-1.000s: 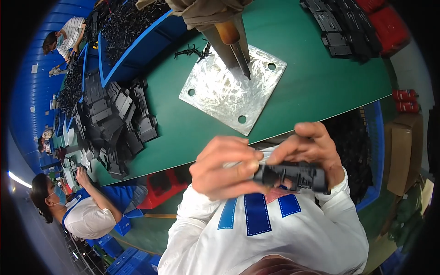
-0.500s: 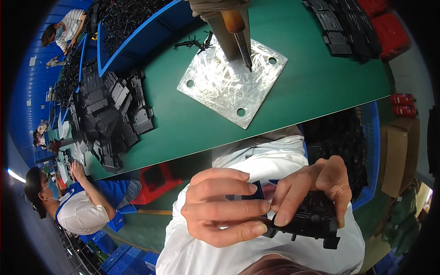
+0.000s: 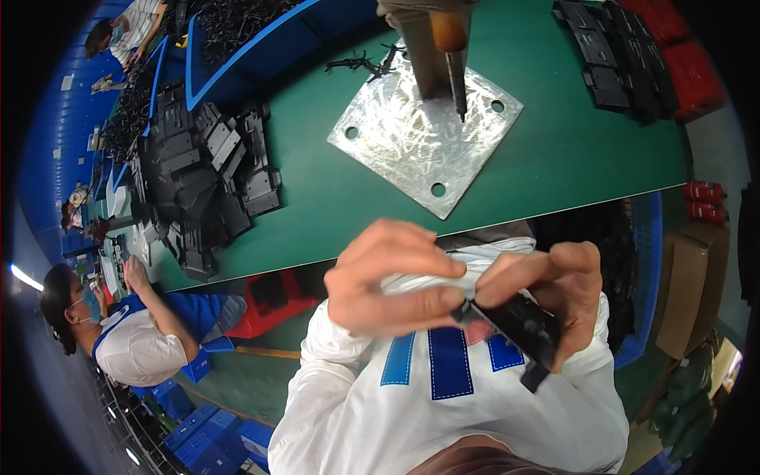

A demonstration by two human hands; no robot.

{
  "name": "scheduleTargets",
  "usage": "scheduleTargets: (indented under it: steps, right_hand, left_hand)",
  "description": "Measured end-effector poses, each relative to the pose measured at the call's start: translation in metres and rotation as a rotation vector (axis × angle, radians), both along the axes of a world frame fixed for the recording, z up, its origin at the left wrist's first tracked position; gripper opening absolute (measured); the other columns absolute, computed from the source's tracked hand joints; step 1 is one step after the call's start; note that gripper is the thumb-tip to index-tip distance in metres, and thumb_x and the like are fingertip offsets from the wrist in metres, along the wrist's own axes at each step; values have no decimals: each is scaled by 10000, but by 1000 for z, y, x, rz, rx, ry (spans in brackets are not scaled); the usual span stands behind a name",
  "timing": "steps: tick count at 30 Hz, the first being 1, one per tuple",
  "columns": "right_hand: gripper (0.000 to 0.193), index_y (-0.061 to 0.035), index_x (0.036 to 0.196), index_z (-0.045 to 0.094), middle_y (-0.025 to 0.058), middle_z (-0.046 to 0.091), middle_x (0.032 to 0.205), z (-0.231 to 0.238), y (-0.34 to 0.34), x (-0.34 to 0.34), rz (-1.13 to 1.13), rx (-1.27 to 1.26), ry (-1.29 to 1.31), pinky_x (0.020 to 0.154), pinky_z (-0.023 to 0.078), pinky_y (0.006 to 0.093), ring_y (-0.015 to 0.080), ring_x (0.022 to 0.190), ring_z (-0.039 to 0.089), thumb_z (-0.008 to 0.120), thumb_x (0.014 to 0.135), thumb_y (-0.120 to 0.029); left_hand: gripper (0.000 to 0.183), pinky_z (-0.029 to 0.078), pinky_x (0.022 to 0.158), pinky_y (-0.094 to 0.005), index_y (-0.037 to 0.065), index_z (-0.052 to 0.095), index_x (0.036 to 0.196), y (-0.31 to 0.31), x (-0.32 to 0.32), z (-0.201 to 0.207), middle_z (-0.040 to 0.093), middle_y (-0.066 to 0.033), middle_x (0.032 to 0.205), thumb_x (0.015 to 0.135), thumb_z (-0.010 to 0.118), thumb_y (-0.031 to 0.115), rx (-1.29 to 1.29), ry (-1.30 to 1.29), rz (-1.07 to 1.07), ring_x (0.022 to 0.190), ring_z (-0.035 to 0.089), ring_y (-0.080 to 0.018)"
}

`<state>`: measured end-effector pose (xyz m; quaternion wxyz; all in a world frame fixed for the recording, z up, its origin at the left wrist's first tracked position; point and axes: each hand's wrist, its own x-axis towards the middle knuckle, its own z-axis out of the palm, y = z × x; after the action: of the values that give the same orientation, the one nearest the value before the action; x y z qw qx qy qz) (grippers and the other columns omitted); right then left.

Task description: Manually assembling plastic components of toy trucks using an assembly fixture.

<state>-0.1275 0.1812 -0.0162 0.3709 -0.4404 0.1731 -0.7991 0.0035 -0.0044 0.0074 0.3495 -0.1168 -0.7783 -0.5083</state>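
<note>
Closest in, just above the white top (image 3: 507, 419), the right hand (image 3: 575, 289) is clamped around a dark moulded part (image 3: 524, 328), which tilts down to the right. The left hand (image 3: 384, 281) has thumb and fingertips at its upper-left end; whether they pinch it cannot be told. The step in hand appears to be fingerwork at that end; the next move calls for a firm right-hand hold and precise left fingertips. Beyond, on the green surface (image 3: 578, 170), lies a metal plate (image 3: 419, 150) beneath an amber-handled tool (image 3: 457, 71), with black pieces (image 3: 190, 174) heaped leftward.
</note>
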Motion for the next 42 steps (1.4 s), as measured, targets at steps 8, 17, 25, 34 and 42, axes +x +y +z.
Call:
scheduleTargets:
  steps: [8,17,25,34,42]
  right_hand:
    - [1040,-8,1567,177,386,560,1314,-1,-7,-17,-10,89,271,976,519,448,385,1162,647,862,792,-125]
    - [1057,10,1562,171,368,552,1339,0,-14,-19,-24,98,331,993,510,448,390,1175,641,866,777,-121]
    - [1069,6,1564,162,358,545,1356,-4,-14,-19,-8,109,314,1023,492,453,388,1205,626,868,770,-114]
    - [1094,3,1566,147,349,545,1363,-2,-11,-20,-14,144,352,1046,473,451,379,1224,617,879,761,-118]
    - [1096,2,1566,149,347,543,1366,-3,-9,-20,-12,153,343,1056,465,447,369,1234,612,881,759,-115]
  left_hand:
    - [342,577,734,-378,31,759,940,-6,-7,-21,742,-128,956,657,929,117,137,-6,14,812,691,-265]
    - [352,578,736,-384,22,747,937,-10,-6,-27,738,-146,961,641,924,89,146,-7,21,818,690,-278]
    - [351,580,739,-385,22,745,930,-11,-4,-30,738,-144,959,633,924,83,154,-19,28,827,692,-281]
    - [372,579,740,-385,30,744,959,-10,-4,-31,733,-143,969,632,917,68,165,-21,18,833,695,-283]
    - [379,574,732,-378,34,742,975,-10,-5,-32,732,-144,966,638,911,75,157,-28,20,836,694,-288]
